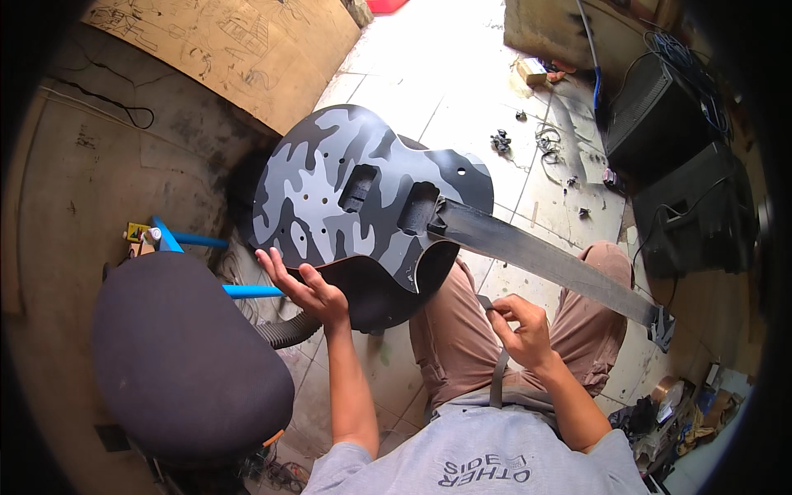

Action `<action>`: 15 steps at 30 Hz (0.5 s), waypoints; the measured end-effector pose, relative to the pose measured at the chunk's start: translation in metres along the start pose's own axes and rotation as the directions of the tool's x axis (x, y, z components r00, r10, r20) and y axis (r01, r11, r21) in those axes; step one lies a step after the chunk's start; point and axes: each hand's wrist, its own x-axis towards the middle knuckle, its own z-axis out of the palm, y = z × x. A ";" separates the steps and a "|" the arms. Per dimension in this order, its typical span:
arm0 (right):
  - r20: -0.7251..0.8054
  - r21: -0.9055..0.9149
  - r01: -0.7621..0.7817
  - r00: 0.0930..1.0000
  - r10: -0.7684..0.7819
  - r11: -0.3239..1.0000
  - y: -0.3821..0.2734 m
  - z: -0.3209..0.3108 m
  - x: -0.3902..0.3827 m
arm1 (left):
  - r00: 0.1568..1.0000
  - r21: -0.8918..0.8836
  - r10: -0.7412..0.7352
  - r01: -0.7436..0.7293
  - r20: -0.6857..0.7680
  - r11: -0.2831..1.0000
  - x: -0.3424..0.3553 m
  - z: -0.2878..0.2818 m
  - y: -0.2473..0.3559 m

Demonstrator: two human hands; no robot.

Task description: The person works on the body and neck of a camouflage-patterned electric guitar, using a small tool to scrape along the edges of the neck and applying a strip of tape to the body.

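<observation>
A guitar body [313,198] in grey, black and white camouflage, with bare cavities and holes, is angled above my lap; its long dark neck [544,272] reaches down to the right, over my right knee. My left hand [309,293] supports the body's lower left edge, fingers spread against it. My right hand [524,330], below the neck, pinches a narrow dark grey strip [499,379], which hangs down toward my waist between my legs. What the strip is made of I cannot tell.
A padded stool seat [186,355] is at left by blue tubing [202,239] and a corrugated hose [285,332]. Two black boxes [685,214] with cables stand at right. Small dark parts [501,142] lie on the tiles [445,82]. A drawn-on board [223,41] is at upper left; clutter [660,412] at lower right.
</observation>
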 end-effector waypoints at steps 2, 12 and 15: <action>0.003 0.024 -0.067 0.998 0.066 0.997 -0.002 -0.002 -0.004 | 0.995 -0.030 0.077 -0.075 0.066 0.997 -0.005 -0.003 0.008; -0.029 0.036 -0.081 0.996 0.082 0.996 -0.007 0.001 0.011 | 0.682 -0.053 0.234 -0.276 0.692 0.960 -0.021 -0.011 0.071; -0.067 0.006 -0.055 0.996 0.056 0.998 -0.010 0.011 0.020 | 0.620 -0.281 0.375 -0.248 0.689 0.927 -0.029 -0.017 0.089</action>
